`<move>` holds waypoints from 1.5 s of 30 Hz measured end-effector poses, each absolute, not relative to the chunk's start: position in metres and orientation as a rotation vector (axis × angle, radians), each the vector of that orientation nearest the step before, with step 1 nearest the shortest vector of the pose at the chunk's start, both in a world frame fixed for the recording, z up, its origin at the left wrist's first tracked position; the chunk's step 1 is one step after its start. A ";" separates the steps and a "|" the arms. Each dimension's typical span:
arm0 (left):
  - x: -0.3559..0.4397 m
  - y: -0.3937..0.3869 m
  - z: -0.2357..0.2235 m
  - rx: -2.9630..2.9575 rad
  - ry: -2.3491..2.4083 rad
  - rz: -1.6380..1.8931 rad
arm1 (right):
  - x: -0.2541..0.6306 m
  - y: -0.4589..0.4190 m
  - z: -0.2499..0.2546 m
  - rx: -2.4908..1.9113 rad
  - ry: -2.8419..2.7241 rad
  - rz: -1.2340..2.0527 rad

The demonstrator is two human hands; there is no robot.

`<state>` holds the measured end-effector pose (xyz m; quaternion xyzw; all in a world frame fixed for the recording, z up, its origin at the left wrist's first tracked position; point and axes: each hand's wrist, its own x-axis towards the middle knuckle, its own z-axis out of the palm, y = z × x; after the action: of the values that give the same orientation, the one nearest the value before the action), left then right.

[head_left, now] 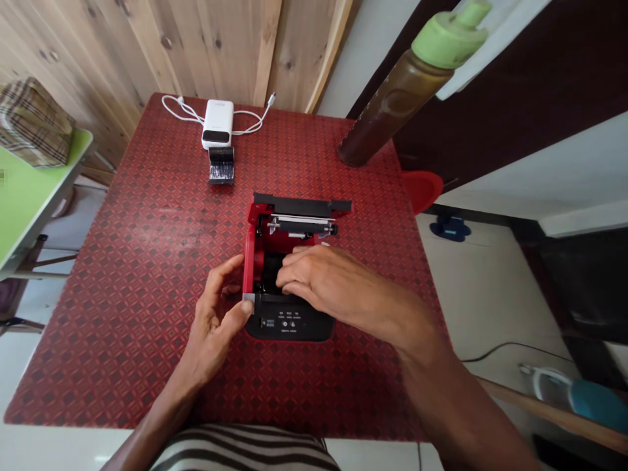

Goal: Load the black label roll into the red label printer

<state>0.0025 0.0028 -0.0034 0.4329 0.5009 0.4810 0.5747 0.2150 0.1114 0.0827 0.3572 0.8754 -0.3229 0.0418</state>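
striped cloth (240, 451) nearest, just right of and below left hand (213, 320). that hand: spread wide, thumb on red-and-black device (277, 302), fingers along its side. beyond it, white power bank (218, 120), black roll (222, 167) nearer. device between hands, lid (301, 205) up. right hand (314, 273): curled inside device; grip hidden, cannot tell. green-capped bottle (398, 98) beyond, rightward.

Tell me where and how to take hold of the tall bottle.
Probably grip the bottle around its brown body, below the green lid, from the near side: it is tall and round, and stands at the far right of the table.
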 end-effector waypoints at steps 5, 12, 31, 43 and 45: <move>0.002 0.003 -0.003 1.031 1.189 1.126 | 0.210 0.113 0.084 1.102 2.616 -1.001; 0.002 0.003 -0.003 1.004 1.174 1.121 | 0.201 0.109 0.081 1.185 2.583 -0.826; 0.010 0.013 0.022 1.626 1.532 1.206 | 0.218 0.102 0.086 1.284 2.822 -0.958; 0.016 0.024 0.028 1.583 1.479 1.221 | 0.231 0.082 0.086 1.266 3.070 -1.015; 0.014 0.023 0.027 1.505 1.443 1.235 | 0.233 0.075 0.084 1.238 3.158 -1.019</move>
<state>0.0142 0.0228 0.0273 0.5814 0.5575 0.4772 0.3514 0.2328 0.0753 0.0843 0.3425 0.8739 -0.2820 -0.1986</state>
